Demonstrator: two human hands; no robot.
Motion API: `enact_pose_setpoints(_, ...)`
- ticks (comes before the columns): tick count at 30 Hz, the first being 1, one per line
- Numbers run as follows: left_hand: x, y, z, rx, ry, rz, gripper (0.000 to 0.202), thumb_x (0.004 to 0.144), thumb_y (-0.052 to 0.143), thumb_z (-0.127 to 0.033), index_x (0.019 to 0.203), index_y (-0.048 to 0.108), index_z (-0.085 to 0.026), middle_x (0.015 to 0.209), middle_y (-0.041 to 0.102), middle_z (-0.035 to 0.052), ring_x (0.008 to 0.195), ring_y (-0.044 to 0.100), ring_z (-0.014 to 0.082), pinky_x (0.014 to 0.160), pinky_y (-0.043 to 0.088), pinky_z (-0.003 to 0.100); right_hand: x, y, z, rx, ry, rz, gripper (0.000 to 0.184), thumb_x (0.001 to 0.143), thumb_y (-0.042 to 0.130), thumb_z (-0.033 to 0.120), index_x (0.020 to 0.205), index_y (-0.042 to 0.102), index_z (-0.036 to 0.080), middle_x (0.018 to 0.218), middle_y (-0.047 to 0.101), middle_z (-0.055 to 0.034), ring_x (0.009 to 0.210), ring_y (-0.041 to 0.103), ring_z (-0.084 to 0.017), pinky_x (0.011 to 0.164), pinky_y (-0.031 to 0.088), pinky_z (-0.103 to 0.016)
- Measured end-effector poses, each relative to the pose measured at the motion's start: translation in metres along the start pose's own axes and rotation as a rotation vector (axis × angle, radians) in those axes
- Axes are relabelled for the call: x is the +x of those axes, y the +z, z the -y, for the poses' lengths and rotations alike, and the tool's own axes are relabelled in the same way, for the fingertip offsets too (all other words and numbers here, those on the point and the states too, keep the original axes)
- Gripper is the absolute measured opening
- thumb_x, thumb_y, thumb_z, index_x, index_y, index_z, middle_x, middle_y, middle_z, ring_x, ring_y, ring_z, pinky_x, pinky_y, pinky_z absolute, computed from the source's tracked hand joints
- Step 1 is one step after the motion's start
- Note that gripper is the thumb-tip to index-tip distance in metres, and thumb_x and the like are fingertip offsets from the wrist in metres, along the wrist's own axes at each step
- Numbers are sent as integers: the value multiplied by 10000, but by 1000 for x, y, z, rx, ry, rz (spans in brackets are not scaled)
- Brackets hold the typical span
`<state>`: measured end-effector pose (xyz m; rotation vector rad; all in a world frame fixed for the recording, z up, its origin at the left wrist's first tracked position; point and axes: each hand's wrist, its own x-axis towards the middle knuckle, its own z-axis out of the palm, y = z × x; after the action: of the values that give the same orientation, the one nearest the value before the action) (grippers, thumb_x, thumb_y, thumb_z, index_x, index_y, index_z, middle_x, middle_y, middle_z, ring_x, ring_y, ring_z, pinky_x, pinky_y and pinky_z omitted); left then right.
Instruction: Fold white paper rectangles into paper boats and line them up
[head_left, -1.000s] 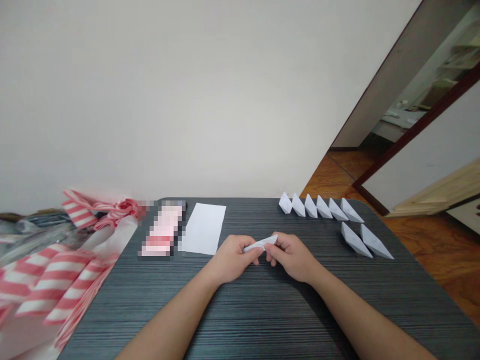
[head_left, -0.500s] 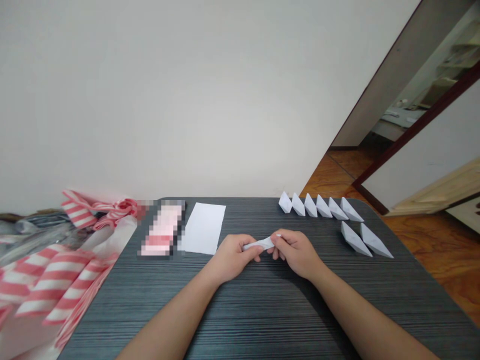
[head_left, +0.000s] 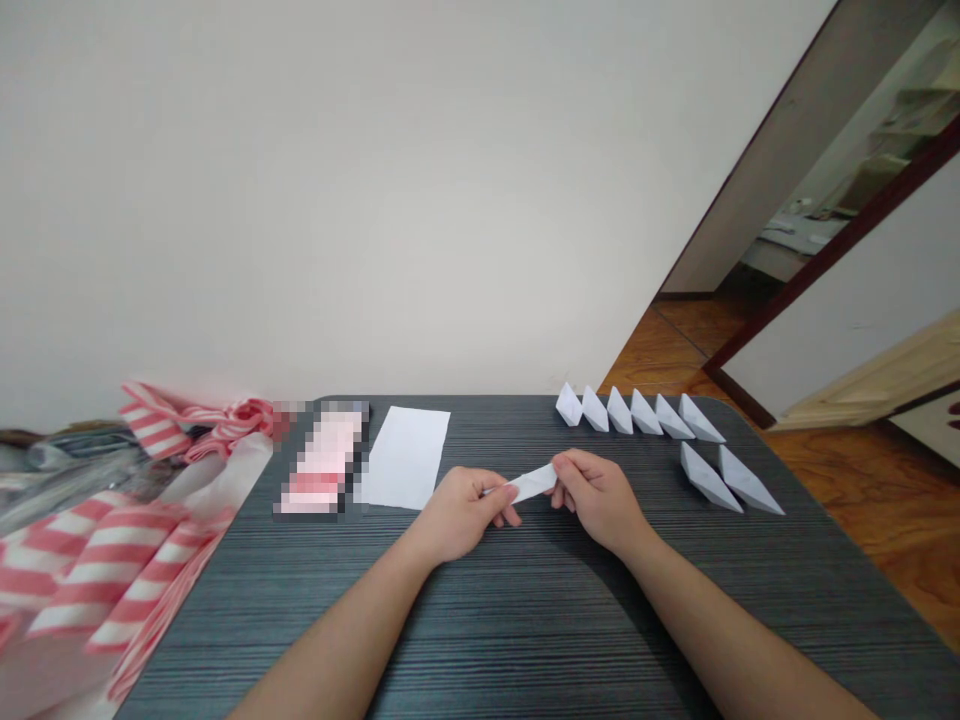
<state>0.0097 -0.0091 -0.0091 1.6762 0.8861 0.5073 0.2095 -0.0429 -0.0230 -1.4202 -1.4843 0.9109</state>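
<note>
A narrow strip of folded white paper [head_left: 535, 483] is stretched between my two hands, above the dark table [head_left: 480, 620]. My left hand [head_left: 466, 508] pinches its left end between thumb and fingers. On the opposite end, my right hand [head_left: 596, 495] grips the paper with thumb and forefinger. Both hands are closed, and their fingertips cover the ends of the strip. To the left of my left hand lies a flat white sheet of paper [head_left: 407, 457].
Several folded white paper boats [head_left: 619, 411] stand in a row at the back right, with two more paper boats [head_left: 709, 478] in front. A pixelated pink item [head_left: 322, 460] lies at left. Red-and-white striped cloth [head_left: 127, 560] is heaped beside the table; a wall [head_left: 390, 200] rises behind.
The folded paper now looks flatter and straighter, and more of its face shows between my hands. My right hand has shifted slightly right and up. The boats and sheet stay in place.
</note>
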Motion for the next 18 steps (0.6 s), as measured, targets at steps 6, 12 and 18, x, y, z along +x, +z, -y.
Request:
enact_pose_setpoints(6,1,1,1,-16,17,-16,414,862,414,-411,696,674,-135,683,674,54,615,572,130,612,438,230,0,6,-1,167,130,101,283,891,447,365,727,554,161,507,568,14,375,418,-75,387,305,-193)
enact_pose_setpoints(12,0,4,0,-24,18,-25,378,856,428,-393,724,664,-130,701,678,54,619,572,127,600,435,224,-2,9,-2,84,128,246,285,862,504,321,650,572,143,493,566,8,399,461,-69,406,330,-179)
enact_pose_setpoints(18,-1,5,-3,115,49,-57,295,824,491,-369,737,667,-148,682,654,17,600,537,113,555,372,207,-2,10,4,51,33,291,268,867,492,298,670,593,146,597,595,-4,484,557,-94,498,426,-200)
